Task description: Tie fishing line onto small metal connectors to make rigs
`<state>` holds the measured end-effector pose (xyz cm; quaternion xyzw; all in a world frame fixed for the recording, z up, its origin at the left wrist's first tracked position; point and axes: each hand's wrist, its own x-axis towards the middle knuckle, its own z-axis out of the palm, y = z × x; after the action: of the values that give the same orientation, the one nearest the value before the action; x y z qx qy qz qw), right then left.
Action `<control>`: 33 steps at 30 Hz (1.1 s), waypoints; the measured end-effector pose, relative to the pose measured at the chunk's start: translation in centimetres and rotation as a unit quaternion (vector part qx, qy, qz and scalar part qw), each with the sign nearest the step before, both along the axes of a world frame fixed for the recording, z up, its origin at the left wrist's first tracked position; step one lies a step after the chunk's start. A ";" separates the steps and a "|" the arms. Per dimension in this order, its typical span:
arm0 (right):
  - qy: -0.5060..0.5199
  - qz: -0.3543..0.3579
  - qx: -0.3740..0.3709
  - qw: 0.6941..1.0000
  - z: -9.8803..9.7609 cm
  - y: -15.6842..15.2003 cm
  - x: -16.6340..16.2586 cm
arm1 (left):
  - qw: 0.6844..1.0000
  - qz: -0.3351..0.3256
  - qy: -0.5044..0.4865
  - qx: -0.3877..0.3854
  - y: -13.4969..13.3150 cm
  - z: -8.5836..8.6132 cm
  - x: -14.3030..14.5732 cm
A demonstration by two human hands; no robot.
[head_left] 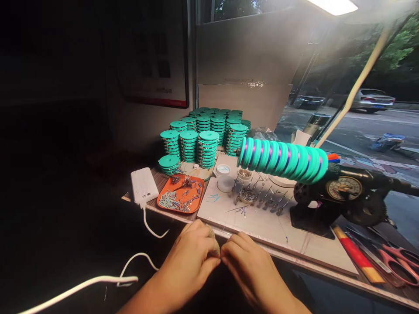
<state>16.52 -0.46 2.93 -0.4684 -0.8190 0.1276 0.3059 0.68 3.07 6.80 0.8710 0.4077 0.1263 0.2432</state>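
My left hand (193, 257) and my right hand (250, 266) meet fingertip to fingertip at the front edge of the pale work board (262, 226). Both are pinched closed on something tiny that I cannot make out; a thin line (229, 220) runs from the fingers up over the board. Small metal fittings (262, 198) lie scattered on the board beyond the hands. An orange tray (181, 195) of little beads and tubes sits to the left. A row of teal spools (283, 159) is threaded on a rod of a black machine (340, 196).
Stacks of teal spools (204, 135) stand at the back by the wall. A white power bank (144, 185) with a white cable (98, 281) lies at the left corner. Pink-handled scissors (397, 259) and a red-yellow ruler (355, 255) lie at right. Small white cups (225, 176) stand mid-board.
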 end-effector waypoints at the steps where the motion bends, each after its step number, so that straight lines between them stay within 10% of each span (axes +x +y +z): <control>1: -0.005 0.000 0.003 1.000 0.1 0.0 0.0 | 1.000 0.002 -0.002 -0.002 0.0 0.0 0.0; 33: 0.007 -0.001 -0.004 1.000 -0.9 0.5 0.6 | 0.994 0.085 -0.054 -0.045 0.5 -1.2 0.2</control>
<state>17.08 0.02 1.99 -0.4699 -0.8157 0.1339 0.3096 0.85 3.56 5.59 0.8132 0.4719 0.1752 0.2922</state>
